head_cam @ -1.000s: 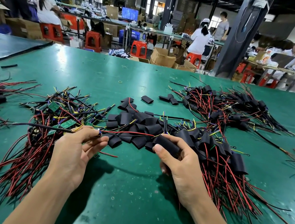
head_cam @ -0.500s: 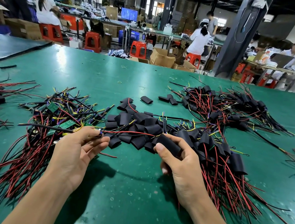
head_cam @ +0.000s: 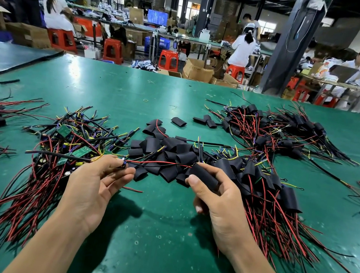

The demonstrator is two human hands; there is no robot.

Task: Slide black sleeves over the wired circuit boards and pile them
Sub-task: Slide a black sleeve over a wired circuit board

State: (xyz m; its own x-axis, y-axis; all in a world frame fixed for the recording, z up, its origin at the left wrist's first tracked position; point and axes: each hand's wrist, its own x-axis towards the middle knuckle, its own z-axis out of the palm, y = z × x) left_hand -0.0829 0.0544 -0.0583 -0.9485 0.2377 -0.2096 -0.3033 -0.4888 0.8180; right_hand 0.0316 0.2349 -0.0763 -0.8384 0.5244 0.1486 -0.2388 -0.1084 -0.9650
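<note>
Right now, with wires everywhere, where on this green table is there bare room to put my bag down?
Two patches of the table are mostly bare. One is the near patch between the forearms, bordered by the unsleeved boards and the sleeved pile. The other is the far stretch beyond the loose sleeves, up to the far edge. The middle band is crowded.

The green table mat (head_cam: 160, 237) is glossy, catching lamp glare (pocked with small marks near the front). The flattened black plastic sleeves (head_cam: 168, 145) look matt and smooth; the thin red plastic-coated wires (head_cam: 273, 221) show slight sheen.
</note>
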